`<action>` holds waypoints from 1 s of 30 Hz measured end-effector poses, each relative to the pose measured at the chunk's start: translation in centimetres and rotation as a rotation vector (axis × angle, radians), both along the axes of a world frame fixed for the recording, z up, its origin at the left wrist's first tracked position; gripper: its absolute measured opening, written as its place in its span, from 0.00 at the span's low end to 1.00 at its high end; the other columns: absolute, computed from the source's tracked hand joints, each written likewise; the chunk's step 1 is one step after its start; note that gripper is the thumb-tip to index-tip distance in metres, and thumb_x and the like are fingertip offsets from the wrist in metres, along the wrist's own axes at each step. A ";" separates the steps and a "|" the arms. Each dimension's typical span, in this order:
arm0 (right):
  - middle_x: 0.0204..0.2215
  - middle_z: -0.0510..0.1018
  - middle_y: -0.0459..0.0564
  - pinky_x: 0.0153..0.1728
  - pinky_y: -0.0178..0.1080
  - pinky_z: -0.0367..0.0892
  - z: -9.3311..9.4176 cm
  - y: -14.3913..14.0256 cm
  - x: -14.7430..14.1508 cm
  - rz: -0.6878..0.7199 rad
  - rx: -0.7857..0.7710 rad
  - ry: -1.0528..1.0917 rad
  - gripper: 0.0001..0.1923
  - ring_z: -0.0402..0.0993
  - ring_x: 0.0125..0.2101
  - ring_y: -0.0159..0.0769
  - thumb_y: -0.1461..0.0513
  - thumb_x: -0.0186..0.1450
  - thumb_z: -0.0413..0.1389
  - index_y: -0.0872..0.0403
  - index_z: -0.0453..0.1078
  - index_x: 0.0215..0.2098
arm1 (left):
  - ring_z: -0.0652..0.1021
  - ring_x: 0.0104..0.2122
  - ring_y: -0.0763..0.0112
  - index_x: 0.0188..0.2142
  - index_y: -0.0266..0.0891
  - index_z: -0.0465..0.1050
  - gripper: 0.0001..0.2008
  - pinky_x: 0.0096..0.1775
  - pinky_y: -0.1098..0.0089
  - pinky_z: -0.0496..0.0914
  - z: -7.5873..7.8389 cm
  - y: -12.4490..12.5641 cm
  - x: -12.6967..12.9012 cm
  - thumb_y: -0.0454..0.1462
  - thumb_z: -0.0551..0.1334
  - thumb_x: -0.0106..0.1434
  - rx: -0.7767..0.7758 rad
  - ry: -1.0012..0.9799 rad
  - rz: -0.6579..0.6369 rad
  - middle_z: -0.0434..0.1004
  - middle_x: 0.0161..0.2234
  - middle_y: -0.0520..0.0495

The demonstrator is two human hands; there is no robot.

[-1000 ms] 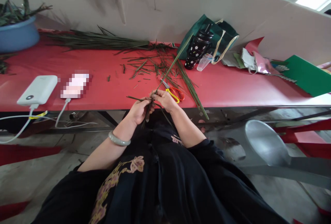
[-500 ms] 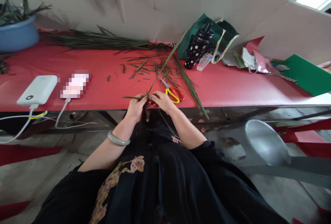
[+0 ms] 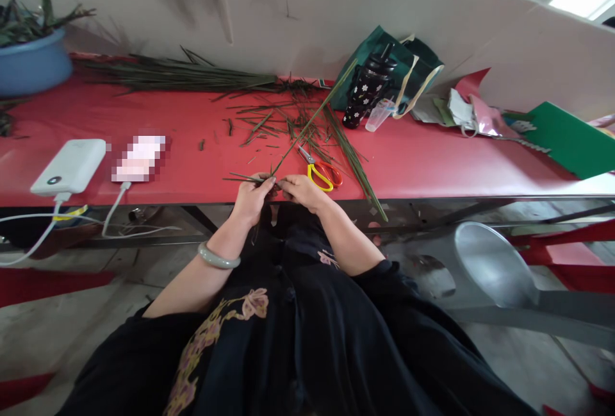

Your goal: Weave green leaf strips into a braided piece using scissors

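My left hand (image 3: 253,200) is closed on several green leaf strips (image 3: 312,118); one long strip slants up and to the right, and shorter ends stick out to the left. Close beside it, my right hand (image 3: 300,190) pinches at the same leaf work, its fingertips nearly meeting the left thumb. What lies between the fingers is mostly hidden. Just beyond my right hand lie scissors (image 3: 320,175) with one yellow and one red handle. Cut leaf pieces (image 3: 262,127) are scattered on the red table (image 3: 182,175) ahead of both hands.
A long leaf bundle (image 3: 192,76) lies along the wall, another (image 3: 358,166) overhangs the front edge. A black flowered bottle (image 3: 368,86), green bag (image 3: 423,60) and plastic cup (image 3: 380,115) stand behind. Left are a power bank (image 3: 70,166), phone (image 3: 140,158) and blue pot (image 3: 36,63).
The long leaf strip has swung to the right at its far end. A strip that hung below my right hand over the lap no longer shows there. Both hands have barely shifted.
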State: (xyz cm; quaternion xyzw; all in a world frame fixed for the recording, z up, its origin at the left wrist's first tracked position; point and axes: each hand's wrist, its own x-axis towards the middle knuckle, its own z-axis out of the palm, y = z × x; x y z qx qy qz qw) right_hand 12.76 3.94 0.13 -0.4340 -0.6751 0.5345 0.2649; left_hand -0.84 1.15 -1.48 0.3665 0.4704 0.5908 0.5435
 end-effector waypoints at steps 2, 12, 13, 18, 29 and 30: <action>0.15 0.63 0.39 0.20 0.28 0.55 0.1 0.2 0.2 0.032 0.108 -0.079 0.12 0.57 0.16 0.22 0.57 0.60 0.49 0.57 0.64 0.24 | 0.69 0.18 0.78 0.28 0.34 0.67 0.11 0.23 0.75 0.63 0.0 0.0 -0.1 0.39 0.64 0.47 0.010 0.008 -0.010 0.68 0.19 0.53; 0.36 0.77 0.44 0.34 0.32 0.61 -0.3 -0.3 -0.5 -0.188 0.578 -0.560 0.13 0.72 0.37 0.32 0.57 0.65 0.44 0.49 0.68 0.41 | 0.69 0.18 0.78 0.27 0.34 0.67 0.12 0.23 0.75 0.63 0.6 -0.3 0.0 0.39 0.66 0.47 -0.093 -0.215 -0.104 0.68 0.19 0.52; 0.36 0.77 0.44 0.33 0.32 0.61 -0.5 -0.3 -0.6 -0.197 0.584 -0.568 0.14 0.72 0.37 0.32 0.57 0.65 0.44 0.49 0.68 0.41 | 0.69 0.18 0.78 0.27 0.34 0.67 0.12 0.23 0.75 0.64 0.6 -0.4 0.0 0.39 0.66 0.47 -0.108 -0.234 -0.106 0.68 0.19 0.52; 0.36 0.77 0.43 0.33 0.32 0.61 -0.9 0.2 -0.6 -0.219 0.584 -0.596 0.13 0.72 0.36 0.33 0.56 0.64 0.45 0.48 0.68 0.41 | 0.71 0.19 0.79 0.28 0.34 0.66 0.09 0.24 0.76 0.65 0.4 -0.2 -0.1 0.36 0.64 0.49 -0.155 -0.305 -0.091 0.69 0.20 0.52; 0.31 0.74 0.46 0.34 0.32 0.62 0.0 -0.4 -0.8 -0.357 0.525 -0.289 0.16 0.70 0.33 0.31 0.51 0.61 0.48 0.54 0.66 0.37 | 0.71 0.18 0.78 0.31 0.34 0.66 0.14 0.21 0.76 0.64 -0.3 -0.3 0.6 0.41 0.65 0.49 -0.072 -0.203 -0.120 0.71 0.22 0.50; 0.29 0.74 0.45 0.33 0.32 0.61 0.2 -0.4 -0.9 -0.359 0.498 -0.294 0.17 0.70 0.31 0.31 0.50 0.60 0.48 0.53 0.66 0.37 | 0.71 0.18 0.78 0.31 0.34 0.66 0.15 0.21 0.76 0.64 -0.4 -0.3 0.7 0.41 0.65 0.48 -0.057 -0.190 -0.127 0.71 0.22 0.50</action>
